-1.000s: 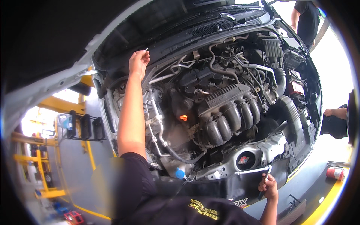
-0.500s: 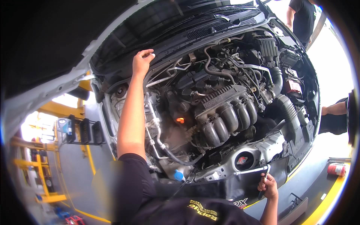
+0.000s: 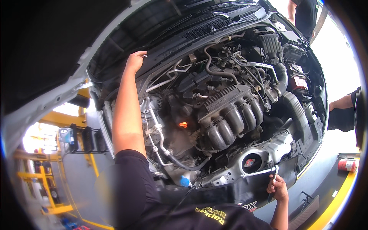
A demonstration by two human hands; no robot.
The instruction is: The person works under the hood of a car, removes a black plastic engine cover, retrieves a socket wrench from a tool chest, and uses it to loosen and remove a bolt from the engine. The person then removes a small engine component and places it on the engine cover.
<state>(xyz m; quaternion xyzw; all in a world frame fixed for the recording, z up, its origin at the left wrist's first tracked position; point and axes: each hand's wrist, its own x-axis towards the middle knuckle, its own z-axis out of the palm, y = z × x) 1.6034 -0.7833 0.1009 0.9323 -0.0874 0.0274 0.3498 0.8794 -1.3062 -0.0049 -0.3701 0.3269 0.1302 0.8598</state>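
My left hand (image 3: 137,61) is raised over the black cowl (image 3: 153,66) at the windshield's base. Its fingers are pinched, with a small pale thing at the tips, too small to name. In front of the car's nose, my right hand (image 3: 277,188) grips a socket wrench (image 3: 260,173) by its dark handle. The wrench's long silver extension points left, just in front of the radiator cap (image 3: 250,162). Between my arms lies the engine with its black ribbed intake manifold (image 3: 233,117). An orange dipstick handle (image 3: 183,125) shows left of it.
A blue reservoir cap (image 3: 185,181) sits near my body, and a black fender cover (image 3: 214,195) drapes the front edge. The raised hood (image 3: 42,57) hangs at upper left. One person (image 3: 304,17) stands at far right; another person's arm (image 3: 342,102) reaches in from the right.
My left hand has shifted a little left, its wrist turned, fingers still pinched. My right hand and the wrench have moved slightly right. The whole view has shifted a little.
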